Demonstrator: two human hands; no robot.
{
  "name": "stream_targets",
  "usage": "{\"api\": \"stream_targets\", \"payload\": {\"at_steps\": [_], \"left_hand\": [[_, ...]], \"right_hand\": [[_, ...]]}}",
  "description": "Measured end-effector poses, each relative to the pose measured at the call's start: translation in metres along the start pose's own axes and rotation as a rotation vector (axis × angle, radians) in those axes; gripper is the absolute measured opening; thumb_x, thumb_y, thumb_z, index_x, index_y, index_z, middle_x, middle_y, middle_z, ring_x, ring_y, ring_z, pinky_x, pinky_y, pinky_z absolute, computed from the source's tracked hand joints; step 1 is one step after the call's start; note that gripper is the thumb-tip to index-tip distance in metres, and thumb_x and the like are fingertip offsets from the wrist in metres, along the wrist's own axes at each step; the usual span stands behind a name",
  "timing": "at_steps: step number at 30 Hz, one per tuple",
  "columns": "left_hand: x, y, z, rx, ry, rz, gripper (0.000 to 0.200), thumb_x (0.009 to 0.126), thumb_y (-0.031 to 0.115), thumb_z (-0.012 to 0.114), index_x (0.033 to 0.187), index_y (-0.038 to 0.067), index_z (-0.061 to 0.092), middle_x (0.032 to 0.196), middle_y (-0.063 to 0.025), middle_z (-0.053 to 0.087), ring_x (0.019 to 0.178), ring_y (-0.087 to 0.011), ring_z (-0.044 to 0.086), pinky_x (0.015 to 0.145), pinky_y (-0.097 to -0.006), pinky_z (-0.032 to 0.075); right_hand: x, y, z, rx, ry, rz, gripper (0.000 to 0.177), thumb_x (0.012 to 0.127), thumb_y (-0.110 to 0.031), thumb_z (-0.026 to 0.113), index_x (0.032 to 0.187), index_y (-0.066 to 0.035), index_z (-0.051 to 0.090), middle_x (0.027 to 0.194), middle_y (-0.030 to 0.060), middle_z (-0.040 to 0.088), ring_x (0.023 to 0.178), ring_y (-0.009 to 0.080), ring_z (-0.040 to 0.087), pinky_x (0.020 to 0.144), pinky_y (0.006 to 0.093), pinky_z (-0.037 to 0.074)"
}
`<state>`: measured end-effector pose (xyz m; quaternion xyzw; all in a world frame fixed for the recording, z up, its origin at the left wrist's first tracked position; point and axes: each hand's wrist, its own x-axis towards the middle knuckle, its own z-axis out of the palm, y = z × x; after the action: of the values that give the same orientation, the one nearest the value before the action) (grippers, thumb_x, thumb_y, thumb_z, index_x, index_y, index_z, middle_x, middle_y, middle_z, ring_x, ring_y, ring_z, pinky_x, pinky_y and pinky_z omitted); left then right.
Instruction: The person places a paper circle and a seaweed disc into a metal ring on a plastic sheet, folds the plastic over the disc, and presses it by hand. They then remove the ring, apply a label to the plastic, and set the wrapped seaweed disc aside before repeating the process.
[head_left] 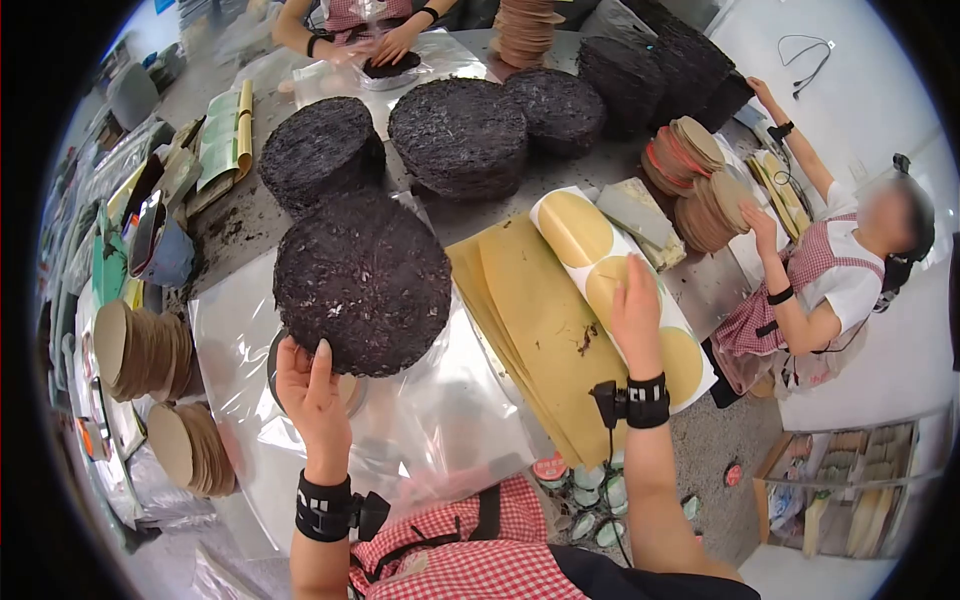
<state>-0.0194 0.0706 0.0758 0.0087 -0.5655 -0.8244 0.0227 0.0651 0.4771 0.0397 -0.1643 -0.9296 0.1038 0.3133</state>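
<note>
A round, dark sheet of what looks like dried seaweed (362, 283) is pinched at its lower edge by my left hand (315, 395). It is held tilted up, facing me, above clear plastic film (470, 400) on the table. Partly hidden behind the fingers and the seaweed, a small round object lies on the film. My right hand (638, 315), fingers stretched out, is over a white sheet of round gold labels (578, 228). That sheet lies on a stack of yellow-brown paper (530, 310) with dark crumbs on it.
Tall stacks of dark seaweed rounds (458, 138) stand along the back. Brown cardboard discs are piled at left (145, 350) and right (710, 210). One co-worker (830, 260) reaches in from the right; another's hands (385, 45) work across the table. A shelf (850, 490) stands lower right.
</note>
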Motion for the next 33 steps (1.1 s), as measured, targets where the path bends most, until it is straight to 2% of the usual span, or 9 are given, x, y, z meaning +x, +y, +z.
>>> {"api": "stream_targets", "payload": {"at_steps": [2,5,11,14,18,21,25,30,33], "left_hand": [[-0.002,0.007,0.000,0.003,0.023,-0.019,0.020,0.103,0.005,0.058,0.123,0.004,0.055,0.112,0.0018,0.065,0.097,-0.0045,0.059,0.082,-0.0205,0.046],[-0.008,0.011,-0.005,0.005,0.092,0.027,0.021,0.103,0.005,0.059,0.123,0.004,0.055,0.113,0.0009,0.065,0.099,-0.0054,0.059,0.083,-0.0216,0.046],[-0.010,0.008,-0.051,-0.088,0.169,-0.001,0.028,0.102,0.006,0.060,0.129,0.004,0.052,0.113,-0.0012,0.065,0.100,-0.0065,0.061,0.080,-0.0218,0.048],[-0.006,0.021,-0.084,-0.074,0.337,0.079,0.032,0.100,0.005,0.063,0.130,0.006,0.052,0.111,-0.0017,0.067,0.096,-0.0077,0.064,0.074,-0.0216,0.050],[-0.004,0.023,-0.117,-0.115,0.283,0.131,0.027,0.102,0.004,0.059,0.128,0.007,0.055,0.117,-0.0015,0.066,0.100,-0.0090,0.065,0.080,-0.0226,0.050],[-0.008,0.012,-0.130,-0.144,0.231,0.101,0.028,0.102,0.003,0.059,0.130,0.007,0.054,0.118,-0.0017,0.066,0.103,-0.0096,0.064,0.084,-0.0243,0.050],[-0.011,0.015,-0.114,-0.134,0.274,0.093,0.030,0.102,0.003,0.059,0.131,0.007,0.054,0.120,-0.0022,0.066,0.106,-0.0106,0.063,0.088,-0.0255,0.050],[-0.016,0.019,-0.117,-0.180,0.280,0.106,0.025,0.101,0.003,0.059,0.126,0.007,0.056,0.120,-0.0029,0.067,0.106,-0.0119,0.065,0.087,-0.0271,0.052],[-0.016,0.033,-0.110,-0.279,0.217,0.056,0.026,0.101,0.000,0.057,0.126,0.005,0.054,0.118,-0.0054,0.068,0.100,-0.0122,0.067,0.083,-0.0261,0.053]], "right_hand": [[0.006,-0.001,0.004,-0.003,-0.234,0.028,0.033,0.098,-0.005,0.052,0.129,0.001,0.061,0.119,0.0219,0.068,0.112,0.0400,0.063,0.104,0.0479,0.046],[0.002,-0.025,-0.013,0.223,-0.143,0.253,0.032,0.097,-0.007,0.055,0.127,0.002,0.061,0.120,0.0214,0.067,0.114,0.0396,0.062,0.102,0.0476,0.046],[-0.017,-0.062,-0.004,0.030,0.011,0.008,0.037,0.097,-0.016,0.061,0.129,0.002,0.059,0.123,0.0248,0.065,0.115,0.0433,0.059,0.103,0.0493,0.044],[-0.019,-0.010,-0.008,-0.136,-0.004,0.114,0.038,0.100,-0.021,0.059,0.129,0.004,0.058,0.123,0.0267,0.064,0.114,0.0446,0.059,0.103,0.0518,0.043],[-0.021,0.077,-0.011,-0.228,-0.043,0.291,0.044,0.104,-0.029,0.052,0.127,0.008,0.058,0.120,0.0294,0.064,0.111,0.0467,0.059,0.100,0.0546,0.043],[-0.018,0.085,-0.021,-0.135,-0.247,0.217,0.043,0.105,-0.035,0.049,0.120,0.003,0.063,0.099,0.0291,0.069,0.096,0.0476,0.065,0.084,0.0530,0.050],[-0.019,-0.014,-0.048,-0.055,-0.651,0.116,0.040,0.104,-0.038,0.051,0.115,-0.002,0.065,0.090,0.0273,0.069,0.089,0.0464,0.067,0.075,0.0511,0.053],[-0.051,-0.125,-0.041,0.304,-1.136,-0.119,0.049,0.101,-0.038,0.059,0.125,0.004,0.064,0.110,0.0249,0.071,0.105,0.0368,0.069,0.092,0.0431,0.053],[-0.061,-0.194,-0.012,0.829,-0.661,-0.003,0.041,0.102,-0.032,0.060,0.123,0.004,0.063,0.116,0.0191,0.071,0.109,0.0314,0.068,0.100,0.0396,0.050]]}}
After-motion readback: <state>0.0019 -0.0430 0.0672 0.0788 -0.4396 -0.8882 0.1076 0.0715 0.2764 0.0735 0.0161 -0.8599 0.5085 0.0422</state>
